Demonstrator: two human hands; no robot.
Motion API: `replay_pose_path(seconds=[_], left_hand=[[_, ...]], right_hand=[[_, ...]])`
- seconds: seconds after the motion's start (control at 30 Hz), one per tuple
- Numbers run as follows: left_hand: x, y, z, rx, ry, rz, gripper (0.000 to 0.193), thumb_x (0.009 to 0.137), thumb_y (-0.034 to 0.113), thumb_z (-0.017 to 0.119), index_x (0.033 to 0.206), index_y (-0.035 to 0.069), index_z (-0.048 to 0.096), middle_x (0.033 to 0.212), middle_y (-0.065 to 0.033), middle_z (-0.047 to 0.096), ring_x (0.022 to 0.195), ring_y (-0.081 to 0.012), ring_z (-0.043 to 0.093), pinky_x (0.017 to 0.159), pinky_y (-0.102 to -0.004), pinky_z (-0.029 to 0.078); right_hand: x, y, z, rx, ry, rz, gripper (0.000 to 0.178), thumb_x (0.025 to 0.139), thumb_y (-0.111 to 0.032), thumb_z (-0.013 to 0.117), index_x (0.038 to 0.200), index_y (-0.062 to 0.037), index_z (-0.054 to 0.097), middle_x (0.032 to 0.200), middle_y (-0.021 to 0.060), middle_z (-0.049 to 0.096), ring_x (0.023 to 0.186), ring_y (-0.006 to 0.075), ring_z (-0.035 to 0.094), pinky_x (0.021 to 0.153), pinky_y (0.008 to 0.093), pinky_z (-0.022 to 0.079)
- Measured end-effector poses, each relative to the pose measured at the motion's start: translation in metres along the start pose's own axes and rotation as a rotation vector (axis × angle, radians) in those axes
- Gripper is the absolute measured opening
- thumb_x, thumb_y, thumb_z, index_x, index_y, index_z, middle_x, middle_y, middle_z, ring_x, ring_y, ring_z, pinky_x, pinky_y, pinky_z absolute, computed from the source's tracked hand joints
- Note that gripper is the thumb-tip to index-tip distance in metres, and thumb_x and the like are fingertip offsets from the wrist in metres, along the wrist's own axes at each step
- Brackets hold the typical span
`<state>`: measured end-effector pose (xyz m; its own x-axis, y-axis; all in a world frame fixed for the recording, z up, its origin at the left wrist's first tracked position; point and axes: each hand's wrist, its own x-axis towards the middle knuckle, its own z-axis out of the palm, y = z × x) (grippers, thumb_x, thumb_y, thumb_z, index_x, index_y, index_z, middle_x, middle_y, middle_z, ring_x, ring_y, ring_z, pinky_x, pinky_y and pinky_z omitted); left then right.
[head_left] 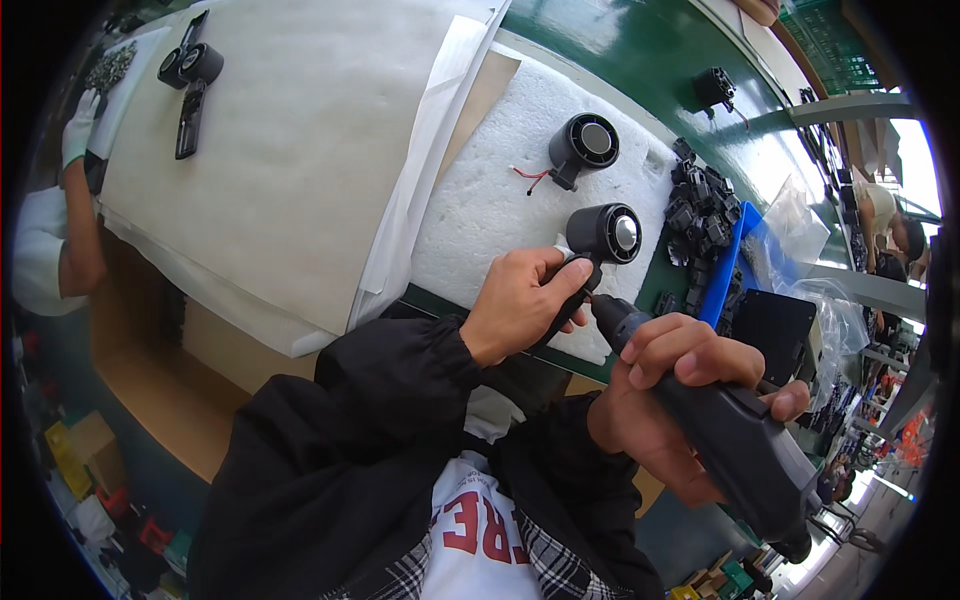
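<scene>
My left hand (525, 300) is closed round the handle of a black handheld fan (597, 232), whose round head with a shiny centre points away to the right. In my right hand (690, 390) is a black electric screwdriver (735, 430). Its tip meets the fan's handle just beside my left fingers; the exact contact point is too small to make out. Behind it, a second round black fan head (586, 142) with red wires rests on the white foam sheet (470, 220).
A heap of small black plastic parts (700, 205) lies right of the foam, beside a blue bin (725, 270) and clear plastic bags (790, 230). Paper-covered boxes (270, 150) stand at left, bearing finished-looking black fans (190, 75). A co-worker's gloved hand (78, 125) is at far left.
</scene>
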<state>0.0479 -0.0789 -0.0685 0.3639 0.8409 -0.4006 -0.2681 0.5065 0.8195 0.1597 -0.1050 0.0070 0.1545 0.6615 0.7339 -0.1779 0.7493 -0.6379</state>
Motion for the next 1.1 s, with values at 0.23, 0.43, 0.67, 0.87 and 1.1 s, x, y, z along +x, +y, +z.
replay_pose_path(seconds=[0.23, 0.43, 0.67, 0.87, 1.1], left_hand=[[0.002, -0.006, 0.0, 0.025, -0.001, 0.058, 0.032, 0.095, 0.023, 0.058, 0.086, -0.007, 0.064, 0.071, -0.0093, 0.066, 0.059, -0.0126, 0.065, 0.05, -0.0258, 0.053], [-0.018, 0.009, -0.005, 0.179, -0.089, 0.046, 0.028, 0.097, 0.021, 0.054, 0.093, -0.005, 0.064, 0.075, -0.0093, 0.068, 0.065, -0.0123, 0.065, 0.062, -0.0277, 0.052], [-0.068, 0.149, -0.042, 0.388, -0.167, 0.182, 0.029, 0.087, -0.006, 0.059, 0.115, -0.006, 0.055, 0.103, -0.0124, 0.066, 0.093, -0.0168, 0.065, 0.081, -0.0281, 0.054], [0.148, 0.179, -0.091, 0.868, 0.216, 0.538, 0.02, 0.084, 0.006, 0.062, 0.104, 0.004, 0.063, 0.083, -0.0118, 0.072, 0.079, -0.0206, 0.069, 0.07, -0.0284, 0.051], [0.303, 0.168, -0.085, 1.186, 0.271, 0.678, 0.02, 0.084, 0.009, 0.065, 0.103, 0.005, 0.065, 0.085, -0.014, 0.071, 0.08, -0.0273, 0.068, 0.074, -0.0351, 0.051]], right_hand=[[0.001, 0.001, -0.003, -0.027, -0.042, 0.007, 0.065, 0.088, -0.066, 0.048, 0.123, -0.0129, 0.031, 0.086, 0.0183, 0.052, 0.052, 0.0243, 0.053, 0.049, 0.0402, 0.047], [0.009, -0.026, 0.0, 0.133, 0.095, 0.014, 0.058, 0.09, -0.058, 0.053, 0.121, -0.0121, 0.034, 0.089, 0.018, 0.054, 0.055, 0.0281, 0.055, 0.05, 0.0419, 0.048], [0.023, -0.048, -0.056, 0.071, 0.419, -0.395, 0.088, 0.093, -0.068, 0.036, 0.147, -0.0024, 0.015, 0.105, 0.0194, 0.052, 0.056, 0.0222, 0.058, 0.052, 0.0356, 0.053], [-0.034, 0.001, -0.094, -0.558, 0.555, 0.085, 0.088, 0.091, -0.064, 0.047, 0.142, 0.0039, 0.021, 0.13, 0.0217, 0.047, 0.104, 0.0278, 0.057, 0.094, 0.0421, 0.046], [-0.1, 0.015, -0.1, -1.023, 0.589, 0.2, 0.074, 0.096, -0.045, 0.052, 0.142, 0.0039, 0.02, 0.139, 0.0209, 0.033, 0.127, 0.031, 0.039, 0.107, 0.0445, 0.031]])
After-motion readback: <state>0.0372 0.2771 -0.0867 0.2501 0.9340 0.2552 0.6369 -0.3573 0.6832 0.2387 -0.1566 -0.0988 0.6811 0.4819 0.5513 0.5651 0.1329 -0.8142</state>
